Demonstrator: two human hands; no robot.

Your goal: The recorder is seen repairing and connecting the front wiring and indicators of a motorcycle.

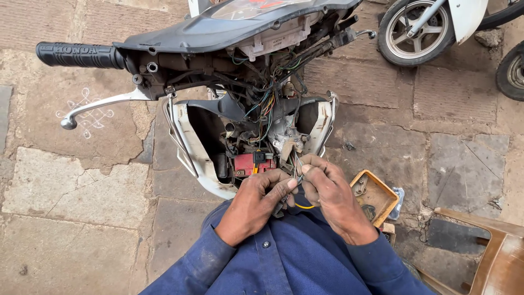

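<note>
Scooter front, panels off: tangled wiring [266,106] exposed below the handlebar [82,55], red battery [248,164] in the white cowl [204,164]. Left hand [256,205] and right hand [330,196], both pinched on thin wires [295,164] drawn from the loom toward the blue-shirted chest; yellow wire [304,207] loops beneath. Orange tray [376,196] on the paving beside. Risk, judged: bare ends touching near the battery could short; hard pulling may snap strands.

We wear a dark blue work shirt [295,262] with long sleeves that end in loose cuffs just behind each grip. A small dark button sits on the cloth between the two sleeves. The left sleeve [202,262] shows pale dusty smudges and creases near its cuff.
</note>
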